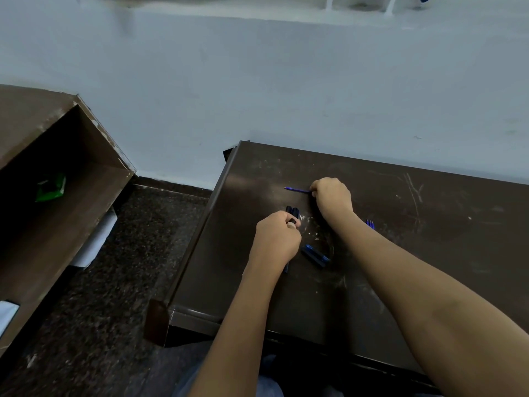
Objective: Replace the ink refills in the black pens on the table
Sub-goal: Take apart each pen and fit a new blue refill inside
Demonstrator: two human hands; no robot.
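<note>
We see the black pens (pixel 292 212) at frame centre, a small bunch gripped in the left hand (pixel 277 239). Its fingers curl around them; the tops stick out above the fist and a tip pokes out below the wrist. Just above, the right hand (pixel 332 196) has closed fingers pinching one end of a thin blue refill (pixel 297 190), which points left, low over the table (pixel 429 253). We can't tell whether the refill touches the top.

Right of the left hand, two more pen pieces (pixel 315 255), black with blue, lie on the table. Spare refills (pixel 370 224) peek out behind the right forearm.

The table is dark brown and scratched, filling lower right. At left is a brown open shelf (pixel 71 219) with a green packet (pixel 51 187) inside. There is speckled dark floor (pixel 128 267) between them and a pale wall (pixel 257 81) across the top.
</note>
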